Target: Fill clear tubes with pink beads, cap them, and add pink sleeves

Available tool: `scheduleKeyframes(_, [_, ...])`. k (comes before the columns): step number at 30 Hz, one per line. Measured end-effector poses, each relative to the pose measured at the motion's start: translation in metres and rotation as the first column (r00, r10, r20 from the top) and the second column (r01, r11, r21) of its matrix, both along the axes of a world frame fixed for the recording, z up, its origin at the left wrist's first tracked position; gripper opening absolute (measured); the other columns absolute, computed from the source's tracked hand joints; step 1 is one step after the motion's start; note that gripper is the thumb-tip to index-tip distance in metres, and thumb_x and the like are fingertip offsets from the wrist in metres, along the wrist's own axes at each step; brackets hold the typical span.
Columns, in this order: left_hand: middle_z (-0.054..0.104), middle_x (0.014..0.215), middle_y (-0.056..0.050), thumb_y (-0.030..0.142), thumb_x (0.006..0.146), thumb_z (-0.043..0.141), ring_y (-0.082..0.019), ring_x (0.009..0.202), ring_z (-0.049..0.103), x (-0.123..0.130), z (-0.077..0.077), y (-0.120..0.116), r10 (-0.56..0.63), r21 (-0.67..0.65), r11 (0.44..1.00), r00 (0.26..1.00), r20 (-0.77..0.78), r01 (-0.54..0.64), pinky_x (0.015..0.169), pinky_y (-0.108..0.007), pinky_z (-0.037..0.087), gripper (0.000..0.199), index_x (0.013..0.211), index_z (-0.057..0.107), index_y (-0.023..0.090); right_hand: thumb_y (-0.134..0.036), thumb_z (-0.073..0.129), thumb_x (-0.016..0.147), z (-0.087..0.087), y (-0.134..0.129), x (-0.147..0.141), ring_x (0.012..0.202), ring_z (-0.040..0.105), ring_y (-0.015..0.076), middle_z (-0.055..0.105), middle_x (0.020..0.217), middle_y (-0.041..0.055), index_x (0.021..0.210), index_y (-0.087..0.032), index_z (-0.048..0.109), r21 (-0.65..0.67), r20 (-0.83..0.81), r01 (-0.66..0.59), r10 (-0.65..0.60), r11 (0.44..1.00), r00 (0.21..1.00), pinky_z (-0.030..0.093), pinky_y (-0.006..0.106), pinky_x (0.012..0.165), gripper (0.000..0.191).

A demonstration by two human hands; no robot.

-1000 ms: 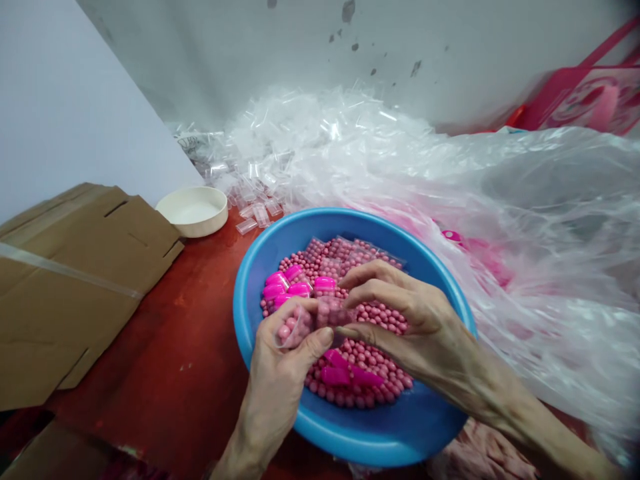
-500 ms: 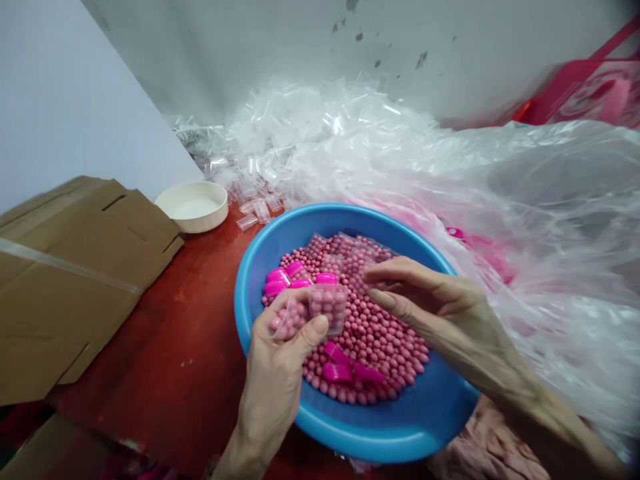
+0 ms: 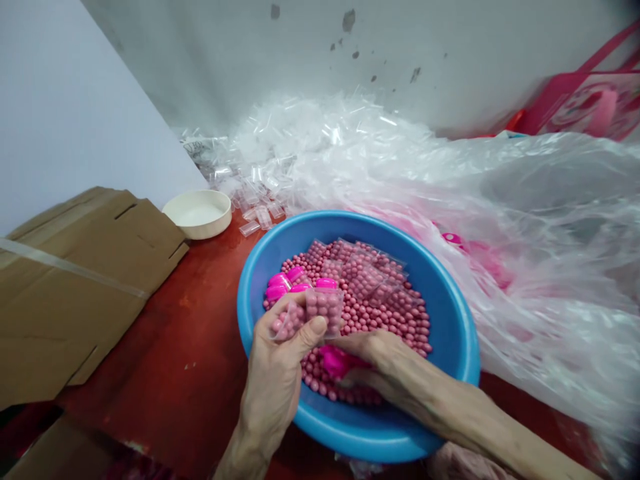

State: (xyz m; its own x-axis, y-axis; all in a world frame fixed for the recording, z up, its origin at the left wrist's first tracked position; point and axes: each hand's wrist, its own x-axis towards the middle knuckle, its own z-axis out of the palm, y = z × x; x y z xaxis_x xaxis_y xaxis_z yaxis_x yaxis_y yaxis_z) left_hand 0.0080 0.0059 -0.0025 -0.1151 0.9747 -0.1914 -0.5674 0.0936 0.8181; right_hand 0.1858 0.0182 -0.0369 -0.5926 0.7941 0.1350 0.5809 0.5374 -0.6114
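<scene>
A blue plastic basin [image 3: 453,333] is filled with round pink beads [image 3: 385,320]. Several small clear bags of the same beads [image 3: 365,277] lie on top of them. My left hand [image 3: 275,367] pinches two small filled bags [image 3: 324,310] over the basin's near left side. Glossy magenta capsule-shaped pieces [image 3: 279,287] sit just beyond those fingers. My right hand [image 3: 385,363] reaches into the near part of the basin, its fingers touching more magenta pieces [image 3: 336,361], which it partly hides.
A flattened cardboard box [image 3: 85,267] and a white round dish [image 3: 199,215] rest on the red tabletop [image 3: 170,347]. Behind the basin lies a heap of small empty clear bags [image 3: 310,147]. A large clear plastic sheet [image 3: 540,200] spreads to the right, below a pink bag [image 3: 585,107].
My right hand has moved from the basin's far side down to the near magenta pieces. My left hand stays in nearly the same place, still holding the bags.
</scene>
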Motion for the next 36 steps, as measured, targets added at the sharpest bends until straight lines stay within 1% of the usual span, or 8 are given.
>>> scheduleKeyframes(7, [0.071,0.078,-0.002,0.008,0.070,0.071,-0.012,0.067,0.065,0.001,0.000,0.000,0.042,0.016,0.999,0.999,0.012,-0.042,0.064,-0.023,0.057,0.016,0.085,0.069,0.014,-0.045,0.055,0.083,0.020,0.019,-0.002,0.056,0.047,0.0104,0.058,0.064,-0.0020,0.086,-0.017,0.071,-0.543,-0.248,-0.069,-0.081,0.837,0.965,0.038,0.022,0.052,0.032])
scheduleKeyframes(12, [0.070,0.077,-0.001,0.008,0.069,0.072,-0.011,0.069,0.065,0.002,0.000,0.001,0.091,0.018,0.996,0.995,0.041,-0.092,0.065,-0.022,0.057,0.018,0.085,0.069,0.014,-0.044,0.058,0.081,0.031,0.015,-0.002,0.062,0.048,0.0116,0.061,0.070,-0.0012,0.094,-0.020,0.072,-0.658,-0.278,0.016,-0.263,0.753,0.924,0.038,0.024,0.058,0.031])
scheduleKeyframes(16, [0.070,0.078,-0.002,0.009,0.067,0.073,-0.012,0.069,0.065,0.001,0.000,0.000,0.084,0.005,0.996,0.996,0.041,-0.085,0.066,-0.023,0.057,0.021,0.088,0.069,0.014,-0.044,0.063,0.077,0.037,0.015,0.001,0.070,0.054,0.0154,0.066,0.075,0.0015,0.093,-0.020,0.072,-0.665,-0.345,0.058,-0.374,0.745,0.861,0.042,0.027,0.067,0.030])
scheduleKeyframes(21, [0.070,0.080,-0.003,0.012,0.069,0.072,-0.013,0.069,0.065,0.001,0.000,-0.005,0.043,0.018,0.999,0.999,-0.011,-0.043,0.064,-0.024,0.056,0.019,0.088,0.069,0.014,-0.042,0.055,0.085,0.046,0.015,0.003,0.059,0.049,0.0104,0.059,0.062,0.0000,0.070,-0.016,0.067,-0.558,-0.421,0.125,-0.410,0.820,0.809,0.039,0.021,0.056,0.032])
scheduleKeyframes(25, [0.069,0.076,-0.003,0.015,0.070,0.072,-0.014,0.065,0.064,0.007,0.001,-0.013,-0.076,0.003,0.997,0.997,-0.021,0.076,0.058,-0.024,0.056,0.016,0.085,0.067,0.013,-0.040,0.056,0.085,0.056,0.012,0.000,0.056,0.048,0.0097,0.057,0.060,-0.0011,0.079,-0.018,0.070,-0.445,-0.450,0.189,-0.401,0.875,0.798,0.039,0.019,0.051,0.027])
scheduleKeyframes(29, [0.063,0.070,0.000,0.017,0.070,0.072,-0.013,0.063,0.061,0.012,0.000,-0.021,-0.097,-0.013,0.995,0.995,-0.001,0.097,0.060,-0.025,0.055,0.016,0.084,0.066,0.014,-0.027,0.055,0.086,0.061,0.007,-0.006,0.063,0.055,0.0125,0.061,0.069,0.0009,0.097,-0.022,0.071,-0.056,-0.451,0.181,-0.186,0.982,0.873,0.047,0.022,0.058,0.020])
scheduleKeyframes(32, [0.060,0.071,0.002,0.018,0.071,0.072,-0.011,0.065,0.059,0.013,-0.001,-0.023,-0.094,0.031,0.995,0.995,-0.040,0.095,0.063,-0.022,0.052,0.015,0.085,0.067,0.016,-0.014,0.049,0.087,0.062,0.001,-0.009,0.063,0.056,0.0114,0.058,0.073,0.0013,0.113,-0.024,0.065,0.268,-0.368,0.096,0.010,0.959,0.930,0.048,0.021,0.054,0.032])
scheduleKeyframes(36, [0.055,0.065,0.003,0.019,0.072,0.072,-0.009,0.062,0.050,0.011,-0.003,-0.023,-0.057,0.086,0.993,0.978,-0.199,0.076,0.057,-0.016,0.046,0.009,0.079,0.069,0.016,-0.010,0.046,0.089,0.061,-0.003,-0.008,0.062,0.056,0.0103,0.054,0.075,0.0010,0.128,-0.026,0.052,0.384,-0.216,0.039,0.049,0.923,0.975,0.048,0.019,0.052,0.042])
